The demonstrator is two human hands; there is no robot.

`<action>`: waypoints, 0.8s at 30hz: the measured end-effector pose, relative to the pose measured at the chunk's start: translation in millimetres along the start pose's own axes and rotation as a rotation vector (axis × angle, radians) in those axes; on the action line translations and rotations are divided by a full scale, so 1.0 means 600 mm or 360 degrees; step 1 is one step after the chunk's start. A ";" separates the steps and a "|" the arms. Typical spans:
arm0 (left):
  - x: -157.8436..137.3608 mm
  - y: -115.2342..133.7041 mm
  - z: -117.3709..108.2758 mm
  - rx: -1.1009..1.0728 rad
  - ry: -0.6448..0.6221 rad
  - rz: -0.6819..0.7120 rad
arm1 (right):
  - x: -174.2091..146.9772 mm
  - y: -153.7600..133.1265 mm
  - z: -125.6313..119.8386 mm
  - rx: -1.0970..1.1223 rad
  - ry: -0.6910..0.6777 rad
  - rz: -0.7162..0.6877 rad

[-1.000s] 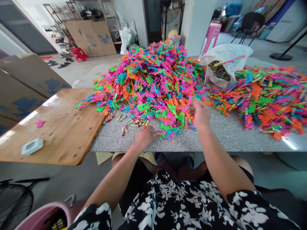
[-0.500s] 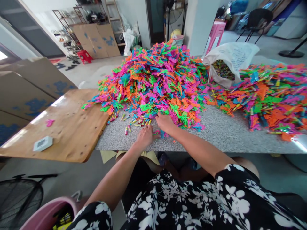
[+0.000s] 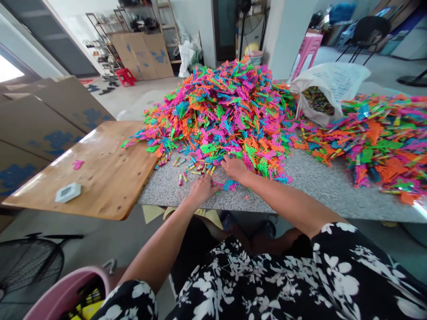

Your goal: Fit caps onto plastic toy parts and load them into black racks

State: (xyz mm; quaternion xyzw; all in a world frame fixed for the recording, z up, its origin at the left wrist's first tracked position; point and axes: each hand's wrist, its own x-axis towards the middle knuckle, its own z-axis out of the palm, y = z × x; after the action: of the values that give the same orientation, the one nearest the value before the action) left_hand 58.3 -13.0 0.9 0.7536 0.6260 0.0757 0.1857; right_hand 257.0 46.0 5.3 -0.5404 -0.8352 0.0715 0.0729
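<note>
A tall heap of bright plastic pieces [image 3: 230, 111] in pink, orange, green and blue covers the speckled grey tabletop [image 3: 173, 191]. My right hand [image 3: 236, 170] reaches to the heap's near edge. Its fingers are bent together among the pieces; whatever they pinch is hidden. My left hand [image 3: 202, 191] rests lower, near the table's front edge, with curled fingers and the thumb toward the right. What it grips cannot be made out. Small labelled tubes [image 3: 200, 168] lie just beyond its fingertips, and two pink-and-yellow tubes [image 3: 181, 179] are to its left. Several loose blue and pink pieces [image 3: 229, 185] lie between the hands.
At left, a wooden board [image 3: 103, 173] carries a white device with a small screen [image 3: 68, 192] and a pink piece [image 3: 78, 165]. A white sack [image 3: 347, 82] of small items lies beside a second heap [image 3: 383, 138] at right. A pink bucket [image 3: 83, 278] stands below left.
The view has shifted slightly, so the table appears further right. Both hands stay in nearly the same place, and more of the loose blue piece between them shows.
</note>
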 end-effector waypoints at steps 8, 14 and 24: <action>0.014 -0.021 0.008 0.0008 0.0023 -0.0046 | -0.063 -0.020 0.024 0.0926 0.0308 0.0189; 0.032 -0.030 0.003 -0.0943 0.0160 0.0083 | -0.105 -0.024 0.026 0.1463 0.0340 0.0118; 0.006 -0.001 -0.043 -0.1761 -0.0348 0.0078 | -0.115 -0.022 0.010 0.2048 0.0238 0.0236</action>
State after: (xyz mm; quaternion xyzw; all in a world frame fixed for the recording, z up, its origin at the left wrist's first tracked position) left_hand 49.7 -4.6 24.2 0.5617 0.4525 0.3185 0.6151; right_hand 271.9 -22.6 -1.1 -0.4484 -0.5788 0.5243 0.4348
